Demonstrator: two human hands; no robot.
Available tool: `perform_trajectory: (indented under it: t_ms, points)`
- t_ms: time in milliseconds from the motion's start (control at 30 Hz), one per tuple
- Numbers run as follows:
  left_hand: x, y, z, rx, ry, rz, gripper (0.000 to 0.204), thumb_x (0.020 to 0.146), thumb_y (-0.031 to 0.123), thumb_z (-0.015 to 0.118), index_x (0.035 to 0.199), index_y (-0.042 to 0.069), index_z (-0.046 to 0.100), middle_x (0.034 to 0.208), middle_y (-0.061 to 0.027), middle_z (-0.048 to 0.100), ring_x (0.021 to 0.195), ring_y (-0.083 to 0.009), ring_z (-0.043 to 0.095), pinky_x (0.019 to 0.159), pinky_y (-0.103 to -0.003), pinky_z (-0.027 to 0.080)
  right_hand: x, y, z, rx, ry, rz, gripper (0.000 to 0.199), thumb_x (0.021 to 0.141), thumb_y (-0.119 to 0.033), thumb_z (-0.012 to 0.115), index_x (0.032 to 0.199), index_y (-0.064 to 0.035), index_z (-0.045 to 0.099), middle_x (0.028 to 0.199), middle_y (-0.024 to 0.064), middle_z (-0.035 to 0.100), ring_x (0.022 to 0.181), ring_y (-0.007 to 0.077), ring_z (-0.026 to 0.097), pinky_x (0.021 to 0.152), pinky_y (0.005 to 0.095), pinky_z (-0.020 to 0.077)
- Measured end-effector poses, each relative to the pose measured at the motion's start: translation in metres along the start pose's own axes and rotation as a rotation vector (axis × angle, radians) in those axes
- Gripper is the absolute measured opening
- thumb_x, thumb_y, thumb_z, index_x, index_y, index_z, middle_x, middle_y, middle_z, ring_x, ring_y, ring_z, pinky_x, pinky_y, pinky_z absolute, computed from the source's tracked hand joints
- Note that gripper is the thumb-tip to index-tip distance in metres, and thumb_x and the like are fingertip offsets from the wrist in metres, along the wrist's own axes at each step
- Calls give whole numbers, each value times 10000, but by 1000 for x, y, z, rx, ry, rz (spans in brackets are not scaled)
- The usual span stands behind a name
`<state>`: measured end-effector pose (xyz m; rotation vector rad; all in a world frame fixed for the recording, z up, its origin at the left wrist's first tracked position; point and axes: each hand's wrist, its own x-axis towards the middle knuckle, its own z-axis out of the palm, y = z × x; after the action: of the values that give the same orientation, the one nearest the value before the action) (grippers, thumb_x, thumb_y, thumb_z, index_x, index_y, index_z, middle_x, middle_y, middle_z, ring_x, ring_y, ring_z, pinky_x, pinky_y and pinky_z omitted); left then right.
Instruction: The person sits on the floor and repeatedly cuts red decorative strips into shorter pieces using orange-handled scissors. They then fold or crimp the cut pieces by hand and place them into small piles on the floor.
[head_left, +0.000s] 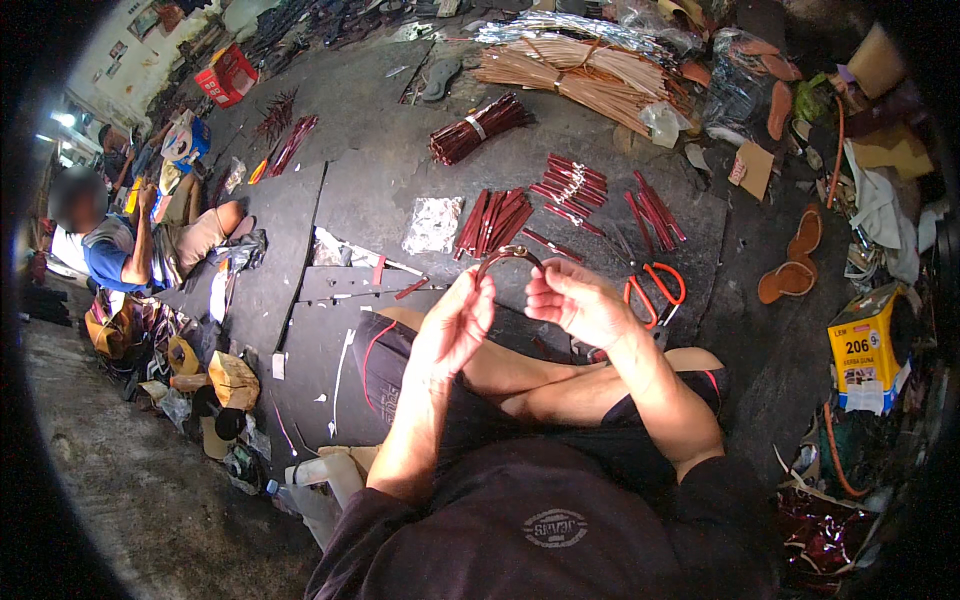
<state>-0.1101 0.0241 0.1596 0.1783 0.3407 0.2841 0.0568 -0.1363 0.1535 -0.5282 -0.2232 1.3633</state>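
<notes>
Between my two hands a glossy dark red strap [508, 252] is bent into an arch, with a small shiny metal piece near its top. My left hand [455, 328] pinches one end, and my right hand [588, 303] pinches the other. Just beyond them lie a fan of dark red straps [493, 222], a row of straps with silvery buckles [572, 188] and a few loose straps [656, 210]. A clear bag of small metal parts [433, 225] sits left of the fan. Scissors with orange handles [655, 292] rest to the right of my right hand.
Farther off are a tied bundle of dark red straps [480, 128] and tan strips [570, 78]. Brown sandal soles [797, 262] and a yellow box [866, 345] stand right. A co-worker [125, 245] sits at the left. A plastic jug [330, 478] is beside me.
</notes>
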Motion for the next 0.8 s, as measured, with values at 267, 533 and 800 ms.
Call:
perform_trajectory:
  t_ms: [267,533,800]
  points:
    - [12,-31,-11,-94,17,-37,222,969,205,602,1160,91,614,971,-28,640,895,-124,623,825,-288,530,6,22,-2,93,17,-27,177,975,-200,587,1085,-84,662,976,10,675,829,110,625,814,353,542]
    - [12,-30,-12,-13,-20,-37,215,987,228,574,1151,93,615,959,-22,634,878,-126,622,818,-310,529,3,14,12,64,100,-50,193,974,-184,587,1096,-53,660,993,47,683,844,148,657,812,351,554]
    - [-5,1,30,707,60,141,376,980,359,582,1145,21,601,876,-14,625,774,-94,586,711,-232,482,-20,-16,51,-1722,64,-812,239,827,-41,688,1062,-84,684,961,98,651,793,258,664,672,352,531]
